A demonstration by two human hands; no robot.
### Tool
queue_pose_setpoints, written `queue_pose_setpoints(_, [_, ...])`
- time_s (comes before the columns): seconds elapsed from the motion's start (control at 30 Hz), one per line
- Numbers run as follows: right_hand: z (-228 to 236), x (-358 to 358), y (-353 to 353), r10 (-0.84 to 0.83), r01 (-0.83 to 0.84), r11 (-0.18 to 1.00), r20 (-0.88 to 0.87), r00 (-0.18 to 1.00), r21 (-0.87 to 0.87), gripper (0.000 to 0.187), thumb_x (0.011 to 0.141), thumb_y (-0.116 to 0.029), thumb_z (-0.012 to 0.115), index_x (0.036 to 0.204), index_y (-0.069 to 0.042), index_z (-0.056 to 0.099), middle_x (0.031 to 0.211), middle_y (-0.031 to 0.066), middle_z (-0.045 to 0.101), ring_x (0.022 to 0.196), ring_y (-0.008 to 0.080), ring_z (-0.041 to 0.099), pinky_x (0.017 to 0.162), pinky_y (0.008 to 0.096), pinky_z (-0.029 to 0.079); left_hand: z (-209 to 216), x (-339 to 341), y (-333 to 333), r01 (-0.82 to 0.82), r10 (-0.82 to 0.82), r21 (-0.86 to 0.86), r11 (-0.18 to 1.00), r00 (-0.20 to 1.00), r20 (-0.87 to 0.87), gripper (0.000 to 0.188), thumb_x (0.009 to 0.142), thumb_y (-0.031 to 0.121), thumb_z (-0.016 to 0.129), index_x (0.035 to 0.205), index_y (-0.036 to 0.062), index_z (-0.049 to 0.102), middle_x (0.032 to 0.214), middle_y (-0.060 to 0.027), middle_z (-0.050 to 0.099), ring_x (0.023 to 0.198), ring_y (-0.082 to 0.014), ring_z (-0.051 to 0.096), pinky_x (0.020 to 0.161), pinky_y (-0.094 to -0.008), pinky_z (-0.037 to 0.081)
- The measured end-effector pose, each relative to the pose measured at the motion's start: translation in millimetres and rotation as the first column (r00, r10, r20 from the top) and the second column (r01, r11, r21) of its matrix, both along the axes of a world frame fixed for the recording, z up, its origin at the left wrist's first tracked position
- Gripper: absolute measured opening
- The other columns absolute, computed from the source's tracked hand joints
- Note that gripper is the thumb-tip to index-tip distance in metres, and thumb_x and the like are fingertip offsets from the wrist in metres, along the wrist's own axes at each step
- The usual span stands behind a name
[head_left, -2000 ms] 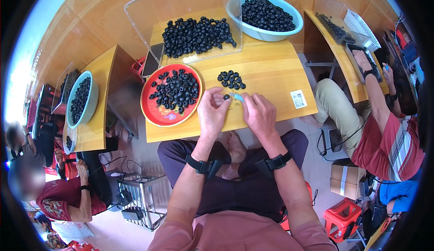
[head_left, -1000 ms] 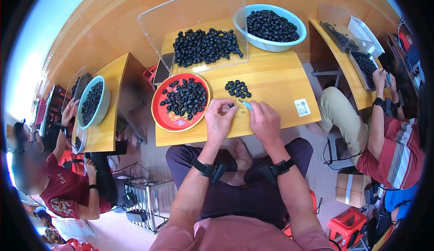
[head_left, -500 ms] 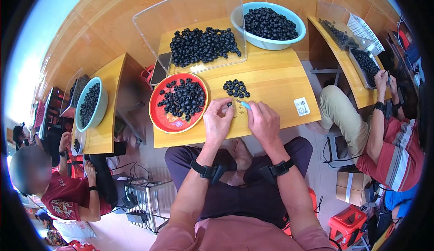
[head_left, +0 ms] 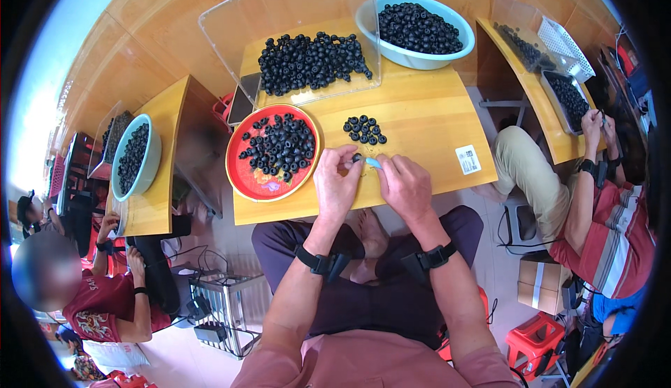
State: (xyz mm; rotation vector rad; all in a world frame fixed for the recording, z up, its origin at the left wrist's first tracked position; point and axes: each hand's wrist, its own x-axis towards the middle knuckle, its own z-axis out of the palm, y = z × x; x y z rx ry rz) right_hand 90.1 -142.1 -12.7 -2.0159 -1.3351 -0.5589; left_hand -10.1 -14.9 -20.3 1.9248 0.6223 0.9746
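Observation:
Over the near edge of the wooden table (head_left: 433, 126), my left hand (head_left: 337, 184) pinches one small black ring-shaped piece (head_left: 357, 157) between thumb and fingertips. My right hand (head_left: 407, 185) is closed around a slim tool with a light-blue handle (head_left: 374, 163). Its tip points left and meets the black piece, though its working end is too small to make out. Just beyond my fingers lies a loose cluster of black ring pieces (head_left: 364, 130). Left of my left hand sits a round red tray (head_left: 241, 178) with a yellow rim, holding many similar pieces.
A tilted clear plastic box (head_left: 279, 11) with a heap of black pieces (head_left: 311, 63) stands at the back. Beside it is a full light-blue basin (head_left: 419, 61). Co-workers sit at tables on both sides. A red stool (head_left: 535, 339) and a carton (head_left: 542, 287) stand on the floor.
The whole view has shifted slightly, with the table items a little higher. The tool's tip, apart from the black piece before, has moved left against it.

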Motion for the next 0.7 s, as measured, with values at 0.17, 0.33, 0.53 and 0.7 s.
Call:
queue_pose_setpoints(0.17, [0, 0, 0, 0.007, -0.007, 1.0, 0.0, 1.0, -0.02, 0.015, 0.089, -0.011, 0.07, 0.103, -0.006, 0.069, 0.075, 0.0076, 0.058, 0.069, 0.025, 0.063, 0.059, 0.0386, 0.052, 1, 0, -3, 0.035, -0.035, 0.014, 0.999, 0.999, 0.006, 0.031, 0.081, -0.004, 0.08, 0.109, 0.0049, 0.07, 0.092, -0.0093, 0.063, 0.08, -0.019, 0.067, 0.069, -0.03, 0.058])
queue_pose_setpoints(0.33, [0, 0, 0, 0.008, -0.009, 0.999, -0.011, 1.0, -0.031, 0.014, 0.089, -0.012, 0.07, 0.101, -0.005, 0.068, 0.075, 0.0079, 0.057, 0.068, 0.0258, 0.063, 0.058, 0.0394, 0.052, 3, -1, -3, 0.044, -0.044, -0.026, 0.999, 0.999, -0.021, 0.031, 0.081, -0.005, 0.079, 0.109, 0.0047, 0.069, 0.092, -0.0099, 0.063, 0.082, -0.0194, 0.068, 0.071, -0.0297, 0.059])
queue_pose_setpoints(0.53, [0, 0, 0, 0.0, -0.002, 0.999, -0.048, 0.999, -0.033, 0.014, 0.09, -0.014, 0.072, 0.1, -0.006, 0.069, 0.075, 0.0086, 0.058, 0.068, 0.0283, 0.064, 0.059, 0.0412, 0.052, -1, 0, -4, 0.047, -0.049, -0.176, 0.983, 0.999, -0.003, 0.029, 0.083, -0.003, 0.08, 0.108, 0.0027, 0.067, 0.092, -0.0086, 0.068, 0.08, -0.0156, 0.069, 0.072, -0.0283, 0.059])
queue_pose_setpoints(0.7, [-3, 1, 2, -0.073, 0.068, 0.996, -0.073, 0.995, -0.065, 0.012, 0.09, -0.013, 0.071, 0.1, -0.005, 0.07, 0.077, 0.0092, 0.061, 0.068, 0.0297, 0.066, 0.059, 0.0416, 0.053, -12, 0, 1, 0.091, -0.053, -0.322, 0.942, 0.991, 0.124, 0.028, 0.084, -0.003, 0.08, 0.108, 0.002, 0.067, 0.09, -0.0071, 0.07, 0.078, -0.0117, 0.068, 0.072, -0.0274, 0.058])
